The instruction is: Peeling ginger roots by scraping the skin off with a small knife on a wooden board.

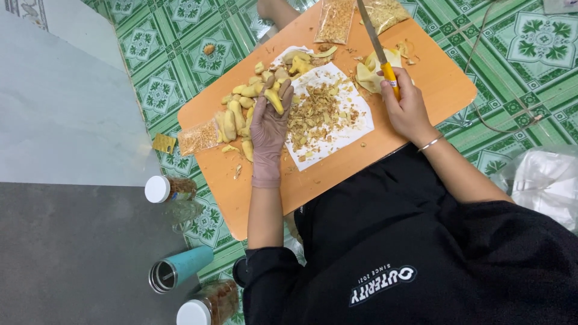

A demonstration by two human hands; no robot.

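Head view, gloved left hand [268, 129] gripping ginger piece [274, 100], right hand [406, 105] holding yellow-handled knife [379, 48], clear bag [198, 137] beside.

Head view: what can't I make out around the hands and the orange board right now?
- Knife: the blade tip is cut off by the top edge.
- Right hand: its back hides the fingers gripping the handle.
- Left hand: the glove and the yellow root piece hide the grip.
- Orange board: the black shirt covers the near edge.
- Clear bags: cut off at the top, contents too small to tell.
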